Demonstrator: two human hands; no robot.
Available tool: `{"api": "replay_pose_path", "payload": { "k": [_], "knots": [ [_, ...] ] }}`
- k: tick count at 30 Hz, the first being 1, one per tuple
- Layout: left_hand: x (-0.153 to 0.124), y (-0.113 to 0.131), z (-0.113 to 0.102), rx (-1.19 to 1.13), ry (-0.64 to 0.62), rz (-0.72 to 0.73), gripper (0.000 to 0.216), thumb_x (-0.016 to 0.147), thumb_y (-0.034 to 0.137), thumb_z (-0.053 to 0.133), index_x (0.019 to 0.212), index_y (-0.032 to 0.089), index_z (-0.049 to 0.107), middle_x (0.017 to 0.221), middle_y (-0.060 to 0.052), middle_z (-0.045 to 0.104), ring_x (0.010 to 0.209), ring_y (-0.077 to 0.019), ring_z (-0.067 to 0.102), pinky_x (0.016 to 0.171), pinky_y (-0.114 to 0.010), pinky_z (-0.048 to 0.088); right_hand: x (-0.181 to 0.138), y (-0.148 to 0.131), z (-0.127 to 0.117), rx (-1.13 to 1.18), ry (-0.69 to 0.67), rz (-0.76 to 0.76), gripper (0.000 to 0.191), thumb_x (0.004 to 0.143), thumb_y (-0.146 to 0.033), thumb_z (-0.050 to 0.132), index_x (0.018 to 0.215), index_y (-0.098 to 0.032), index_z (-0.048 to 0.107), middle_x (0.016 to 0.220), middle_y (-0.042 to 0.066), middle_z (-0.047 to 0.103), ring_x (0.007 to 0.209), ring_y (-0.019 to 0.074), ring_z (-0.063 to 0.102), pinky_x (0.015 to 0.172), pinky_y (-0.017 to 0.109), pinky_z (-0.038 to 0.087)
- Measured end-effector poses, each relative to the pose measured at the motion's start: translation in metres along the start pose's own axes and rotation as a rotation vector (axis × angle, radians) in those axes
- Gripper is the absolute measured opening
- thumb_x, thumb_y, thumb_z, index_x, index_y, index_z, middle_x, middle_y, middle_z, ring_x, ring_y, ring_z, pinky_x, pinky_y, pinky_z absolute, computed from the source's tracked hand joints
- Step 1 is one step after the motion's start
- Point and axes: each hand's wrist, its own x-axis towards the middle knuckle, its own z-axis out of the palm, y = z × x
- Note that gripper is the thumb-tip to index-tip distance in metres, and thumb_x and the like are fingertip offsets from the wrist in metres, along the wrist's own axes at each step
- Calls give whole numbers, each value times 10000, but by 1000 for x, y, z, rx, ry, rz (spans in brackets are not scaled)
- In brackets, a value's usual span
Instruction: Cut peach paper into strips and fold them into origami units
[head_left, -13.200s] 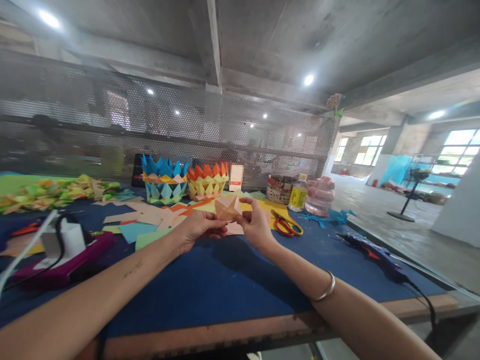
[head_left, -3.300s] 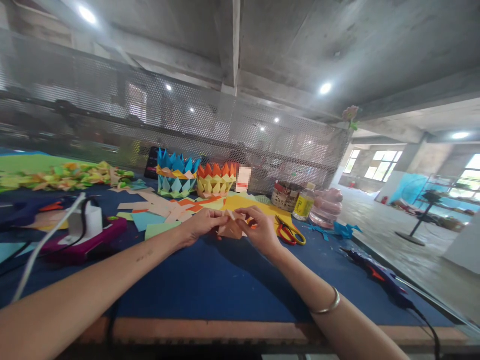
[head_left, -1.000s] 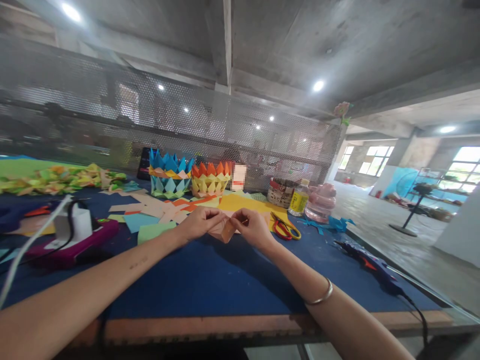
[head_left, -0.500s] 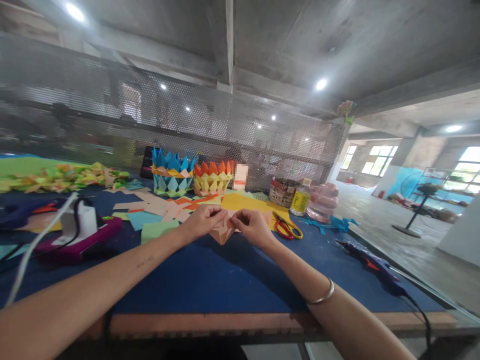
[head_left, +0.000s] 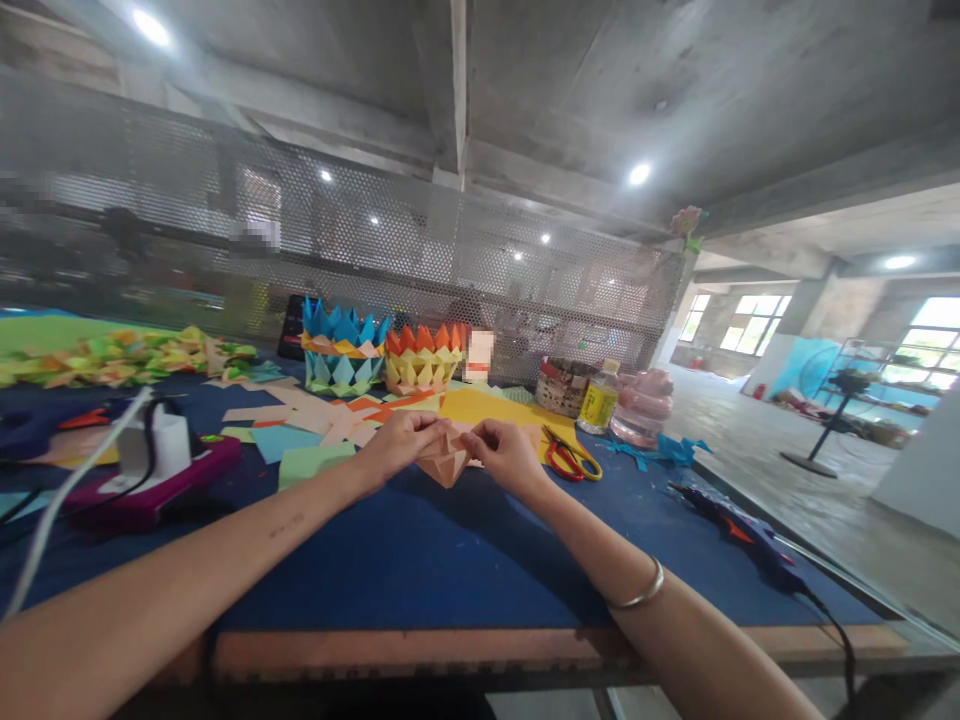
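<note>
A small folded piece of peach paper (head_left: 445, 464) is held between both hands just above the blue table top (head_left: 450, 560). My left hand (head_left: 397, 445) pinches its left upper edge with closed fingers. My right hand (head_left: 506, 455) pinches the right upper edge, fingers curled; a metal bangle (head_left: 639, 595) sits on that forearm. The paper's point hangs downward between the hands.
Loose coloured paper sheets (head_left: 315, 425) and two folded paper baskets, blue (head_left: 341, 350) and orange-yellow (head_left: 421, 358), lie behind the hands. Red-and-yellow scissors (head_left: 570, 455), a bottle (head_left: 596, 398), a pink jar (head_left: 641, 400) and a glue gun (head_left: 739, 525) are at the right. A purple device (head_left: 142, 480) is at the left.
Both hands have stayed close together on the peach paper, with small finger shifts along its top edge. Earlier the paper was held higher and more open.
</note>
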Motion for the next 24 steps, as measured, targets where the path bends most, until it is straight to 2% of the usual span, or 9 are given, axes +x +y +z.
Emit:
{"api": "replay_pose_path", "payload": {
  "k": [5, 9, 14, 18, 21, 24],
  "knots": [
    [-1, 1, 1, -50, -39, -43, 347, 665, 494, 603, 659, 148, 631, 557, 16, 583, 508, -117, 492, 484, -216, 349, 2, 7, 0, -30, 36, -17, 203, 773, -286, 539, 640, -142, 592, 565, -10, 558, 514, 87, 437, 492, 198, 314],
    [-1, 2, 1, -118, -80, -123, 374, 650, 505, 616, 725, 140, 645, 606, -19, 621, 537, -149, 541, 476, -246, 419, 3, 11, 0, -45, 98, -6, 212, 779, -310, 527, 663, -145, 594, 561, -12, 545, 515, 92, 438, 485, 200, 309],
    [1, -2, 0, -189, -65, -156, 309, 685, 438, 621, 761, 140, 650, 636, -32, 640, 550, -150, 565, 482, -259, 468, 4, 15, 0, -33, 118, 5, 213, 778, -315, 521, 669, -146, 589, 578, -5, 547, 530, 100, 453, 494, 205, 322],
    [0, 0, -2, -321, -35, -239, 244, 767, 365, 562, 806, 136, 638, 686, -50, 655, 580, -153, 592, 495, -258, 489, 3, 13, -1, -24, 109, 4, 220, 785, -325, 512, 680, -146, 585, 582, -6, 543, 526, 96, 437, 494, 203, 318],
    [1, 2, -5, -441, -60, -299, 187, 791, 300, 543, 870, 155, 631, 751, -56, 670, 620, -154, 614, 517, -253, 501, 3, 12, -2, -6, 98, -14, 214, 791, -315, 504, 674, -148, 571, 574, -13, 524, 523, 92, 413, 487, 199, 302],
    [2, 0, -8, -465, -89, -326, 192, 804, 295, 534, 899, 160, 631, 770, -57, 670, 629, -151, 616, 512, -244, 501, 3, 11, -2, 10, 96, -36, 200, 790, -302, 504, 676, -149, 562, 580, -14, 519, 532, 92, 413, 494, 199, 302]
  ]
}}
